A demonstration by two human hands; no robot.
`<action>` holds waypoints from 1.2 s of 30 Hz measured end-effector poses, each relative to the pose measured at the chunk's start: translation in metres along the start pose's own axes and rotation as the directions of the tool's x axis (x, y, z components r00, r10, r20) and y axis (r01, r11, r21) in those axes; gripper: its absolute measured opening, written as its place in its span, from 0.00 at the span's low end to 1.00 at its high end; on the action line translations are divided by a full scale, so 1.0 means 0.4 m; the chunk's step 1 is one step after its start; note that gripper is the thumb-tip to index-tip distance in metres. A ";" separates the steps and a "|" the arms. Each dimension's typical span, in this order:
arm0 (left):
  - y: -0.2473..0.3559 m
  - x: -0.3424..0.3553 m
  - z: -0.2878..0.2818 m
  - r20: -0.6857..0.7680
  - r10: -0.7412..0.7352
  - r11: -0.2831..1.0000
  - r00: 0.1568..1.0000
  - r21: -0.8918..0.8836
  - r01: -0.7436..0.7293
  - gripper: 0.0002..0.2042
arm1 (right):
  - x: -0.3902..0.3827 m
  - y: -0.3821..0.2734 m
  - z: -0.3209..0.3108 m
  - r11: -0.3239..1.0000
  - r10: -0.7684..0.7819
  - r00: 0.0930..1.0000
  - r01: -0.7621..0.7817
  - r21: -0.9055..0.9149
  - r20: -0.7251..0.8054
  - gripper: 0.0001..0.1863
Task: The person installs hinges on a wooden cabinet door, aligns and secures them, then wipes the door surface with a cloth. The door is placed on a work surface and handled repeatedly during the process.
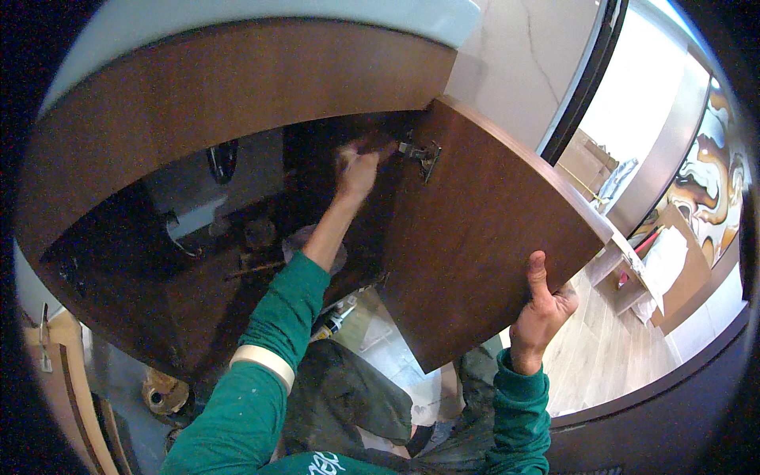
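Observation:
My right hand (542, 313) grips the free edge of a brown wooden cabinet door (483, 229), thumb on its inner face and fingers behind. The door stands swung out from the cabinet (261, 67). Inside the opening, my left hand (356, 170) is raised, blurred and closed. A dark, smeared shape reaches from it toward the metal hinge (427, 158) at the door's upper inner corner; what it is I cannot make out. A cream-coloured ring, like a roll of tape (263, 362), sits around my left forearm.
Pipe fittings (223, 161) and loose items lie in the dark cabinet. Below the door, a tube (340, 315) rests near my knees. A pale countertop (380, 14) overhangs the cabinet. Boards (71, 388) lean at left; cardboard (685, 265) stands at right on the light floor.

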State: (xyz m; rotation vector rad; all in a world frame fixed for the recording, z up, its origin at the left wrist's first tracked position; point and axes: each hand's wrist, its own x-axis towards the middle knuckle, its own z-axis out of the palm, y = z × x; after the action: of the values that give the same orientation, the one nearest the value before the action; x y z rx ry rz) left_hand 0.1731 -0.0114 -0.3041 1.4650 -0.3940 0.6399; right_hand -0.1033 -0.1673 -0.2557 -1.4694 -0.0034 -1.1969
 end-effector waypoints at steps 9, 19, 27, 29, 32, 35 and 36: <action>0.000 0.004 -0.005 0.064 -0.005 0.988 0.998 0.156 -0.005 0.15 | -0.001 -0.006 -0.001 0.994 -0.057 0.998 0.059 -0.089 0.022 0.13; -0.029 0.044 0.008 -0.049 0.144 0.981 0.988 0.136 -0.136 0.11 | -0.032 0.085 -0.056 0.977 0.054 0.996 -0.037 -0.209 0.076 0.16; 0.028 0.029 0.004 -0.077 0.032 0.999 0.997 -0.011 -0.033 0.12 | -0.261 0.351 -0.174 0.942 0.332 0.939 -0.325 -0.085 0.084 0.12; 0.039 0.028 0.002 -0.079 0.033 0.999 0.996 -0.002 -0.033 0.13 | -0.299 0.398 -0.194 0.946 0.314 0.943 -0.301 -0.123 0.108 0.12; 0.036 0.026 0.002 -0.092 0.006 1.000 0.996 -0.002 -0.006 0.12 | -0.328 0.444 -0.193 0.962 0.269 0.958 -0.261 -0.080 0.104 0.12; -0.003 0.034 0.004 -0.070 0.109 0.993 0.992 -0.025 -0.111 0.11 | -0.346 0.460 -0.173 0.958 0.278 0.960 -0.279 -0.061 -0.013 0.13; -0.025 0.040 0.005 -0.060 0.154 0.987 0.986 -0.040 -0.157 0.11 | -0.353 0.460 -0.165 0.962 0.256 0.966 -0.258 -0.087 -0.028 0.13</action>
State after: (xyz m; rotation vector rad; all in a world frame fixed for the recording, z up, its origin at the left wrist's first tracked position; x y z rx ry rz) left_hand 0.1919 -0.0108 -0.3021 1.3789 -0.4790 0.7912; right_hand -0.1024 -0.1904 -0.4956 -1.4874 0.2495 -1.0080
